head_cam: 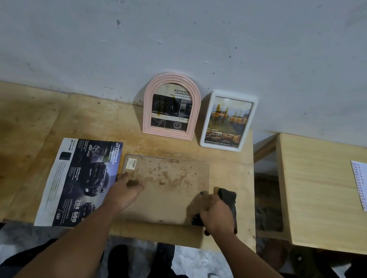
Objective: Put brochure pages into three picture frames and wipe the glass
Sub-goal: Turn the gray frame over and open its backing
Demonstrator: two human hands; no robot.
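Third frame [165, 188] lies face down, near the table [108, 122] edge.
Left hand [125, 189] presses it, fingers relaxed; a dark cloth [228, 200] is gripped by the right hand [216, 212]. Backing should be lifted evenly.

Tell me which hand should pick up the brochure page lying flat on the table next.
Left, probably. The left hand rests open on the face-down frame's backing right beside the brochure page, while the right hand is on the far side with its grip around a dark cloth.
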